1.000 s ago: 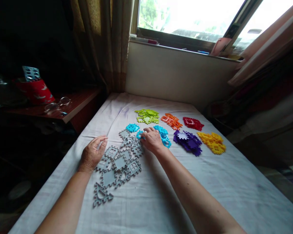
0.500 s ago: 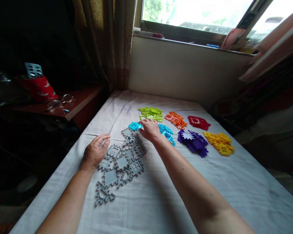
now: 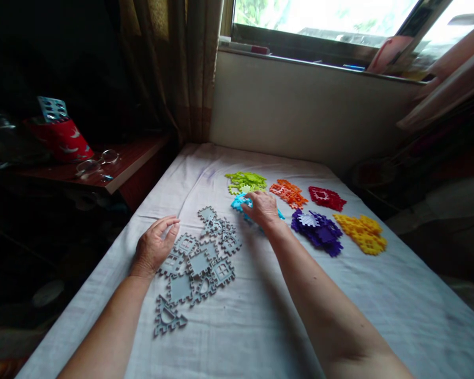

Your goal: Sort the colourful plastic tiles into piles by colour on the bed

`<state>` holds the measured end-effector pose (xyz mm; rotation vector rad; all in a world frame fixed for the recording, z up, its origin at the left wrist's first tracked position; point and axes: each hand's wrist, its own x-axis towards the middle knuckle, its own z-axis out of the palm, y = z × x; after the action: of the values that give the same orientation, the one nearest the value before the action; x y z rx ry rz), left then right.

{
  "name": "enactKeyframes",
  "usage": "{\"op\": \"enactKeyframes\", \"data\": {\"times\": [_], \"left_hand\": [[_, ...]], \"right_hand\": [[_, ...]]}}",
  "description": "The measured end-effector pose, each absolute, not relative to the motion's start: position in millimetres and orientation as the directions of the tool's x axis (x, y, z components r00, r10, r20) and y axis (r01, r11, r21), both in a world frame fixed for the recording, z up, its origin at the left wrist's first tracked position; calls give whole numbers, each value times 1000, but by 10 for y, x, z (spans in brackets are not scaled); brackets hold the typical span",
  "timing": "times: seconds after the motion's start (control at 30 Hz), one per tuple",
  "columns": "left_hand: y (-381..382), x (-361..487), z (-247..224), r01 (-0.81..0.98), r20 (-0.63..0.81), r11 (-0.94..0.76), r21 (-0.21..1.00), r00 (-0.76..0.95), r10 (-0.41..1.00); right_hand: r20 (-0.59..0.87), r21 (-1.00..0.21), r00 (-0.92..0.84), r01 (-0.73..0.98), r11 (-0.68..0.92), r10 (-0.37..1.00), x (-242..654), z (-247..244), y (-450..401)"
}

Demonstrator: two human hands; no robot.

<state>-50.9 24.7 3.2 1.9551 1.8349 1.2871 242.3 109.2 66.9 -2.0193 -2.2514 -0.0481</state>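
My right hand pinches a light-blue interlocking plastic tile at its left side. It is over the light-blue pile, most of which it hides; a blue edge shows to its right. My left hand rests on the cloth with fingers extended and slightly curved, holding nothing, beside the grey interlocking tiles. Those lie spread and partly overlapping, some solid, some with window-like cutouts, with a triangular one nearest me. Just beyond my right hand is a lime-green tile pile.
Piles of orange, red, purple and yellow tiles lie on the right of the sheet-covered surface. At left, a wooden desk holds a red container and eyeglasses. A wall and window stand behind.
My right hand has moved right, carrying the light-blue tile from beside the grey tiles to the light-blue pile. My left hand has stayed in place. The view has shifted slightly.
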Motion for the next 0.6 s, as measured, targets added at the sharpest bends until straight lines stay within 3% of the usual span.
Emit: {"op": "enactKeyframes", "data": {"times": [0.2, 0.33, 0.6], "left_hand": [[247, -501, 31, 723, 473, -247, 645, -124, 872], [246, -501, 35, 722, 474, -247, 647, -127, 871], [249, -509, 44, 716, 472, -244, 654, -134, 871]], "right_hand": [[35, 48, -72, 996, 71, 997, 2635, 790, 1012], [57, 23, -134, 991, 132, 989, 2411, 767, 1048], [8, 99, -229, 969, 227, 973, 2141, 604, 1156]]}}
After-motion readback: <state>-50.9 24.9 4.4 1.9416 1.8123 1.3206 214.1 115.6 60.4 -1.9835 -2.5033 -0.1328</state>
